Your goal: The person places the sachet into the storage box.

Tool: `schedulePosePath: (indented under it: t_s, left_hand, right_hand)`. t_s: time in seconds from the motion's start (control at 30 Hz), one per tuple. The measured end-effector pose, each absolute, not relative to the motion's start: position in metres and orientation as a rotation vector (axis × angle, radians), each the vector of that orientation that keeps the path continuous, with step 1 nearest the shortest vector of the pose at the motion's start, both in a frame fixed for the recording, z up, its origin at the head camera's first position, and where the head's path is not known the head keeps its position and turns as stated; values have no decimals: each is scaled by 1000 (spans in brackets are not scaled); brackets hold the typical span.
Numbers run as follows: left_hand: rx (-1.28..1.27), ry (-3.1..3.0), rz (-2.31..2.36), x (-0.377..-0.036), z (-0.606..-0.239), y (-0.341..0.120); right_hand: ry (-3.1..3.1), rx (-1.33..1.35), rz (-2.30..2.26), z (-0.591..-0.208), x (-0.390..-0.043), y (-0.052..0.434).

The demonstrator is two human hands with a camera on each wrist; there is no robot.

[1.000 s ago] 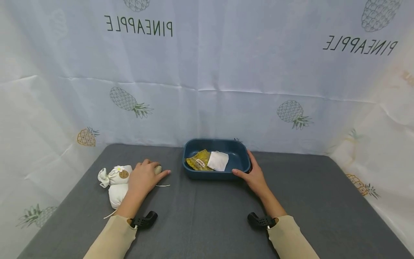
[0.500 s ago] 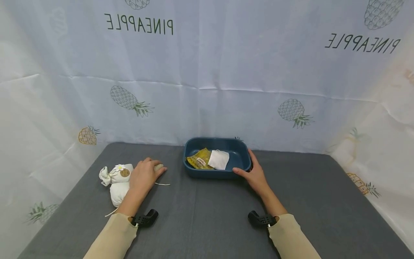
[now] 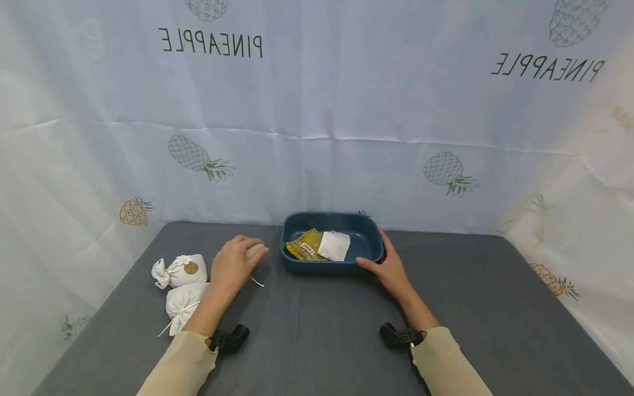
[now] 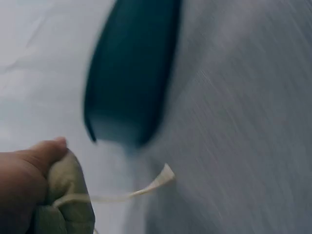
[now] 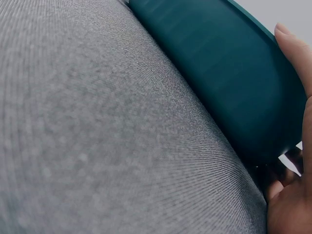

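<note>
My left hand (image 3: 231, 268) grips a small beige-green cloth pouch (image 3: 255, 251) a little left of a dark blue bin (image 3: 317, 268). From the pouch hangs a pale drawstring, also visible in the left wrist view, where the fingers cover much of the cloth. My right hand (image 3: 392, 270) holds the bin's right end, thumb on the front rim and fingers round the far side. Inside the bin lie a yellow patterned sachet (image 3: 303, 245) and, just right of it, a white pouch (image 3: 334, 246).
Left of my left arm, a white cloth bag with a flower and round tag (image 3: 183, 270) lies behind a plain white tied bag (image 3: 185, 302). A grey cloth (image 3: 317, 335) covers the table. Behind it hangs a pineapple-print curtain (image 3: 317, 110).
My left hand has moved right and slightly up with the pouch, its string trailing. More of the tied white bag now shows. The right hand and bin stay in place.
</note>
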State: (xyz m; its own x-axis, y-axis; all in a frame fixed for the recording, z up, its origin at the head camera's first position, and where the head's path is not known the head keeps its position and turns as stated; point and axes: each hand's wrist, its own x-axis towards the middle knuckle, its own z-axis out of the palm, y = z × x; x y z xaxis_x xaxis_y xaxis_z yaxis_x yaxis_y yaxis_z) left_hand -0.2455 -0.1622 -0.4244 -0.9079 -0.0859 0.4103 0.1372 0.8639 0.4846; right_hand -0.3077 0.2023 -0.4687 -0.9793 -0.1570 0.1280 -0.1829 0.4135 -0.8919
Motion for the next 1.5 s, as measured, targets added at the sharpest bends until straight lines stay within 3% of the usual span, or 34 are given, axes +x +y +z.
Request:
schedulePosePath:
  t_s: [0.3,0.77,1.17,1.5]
  left_hand:
    - [-121,-2512,-961,-248,-393,-128]
    - [-254,-2443,-984,-287,-353,-76]
    - [-199,-2417,-1138,-308,-385,-60]
    - [-172,-2687,-971,-314,-406,-56]
  right_hand:
    - [-2611,316,1647,-467,-308,204]
    - [-2633,288,1620,-468,-306,204]
    - [-2626,279,1637,-465,-308,203]
    - [-2609,292,1646,-464,-309,201]
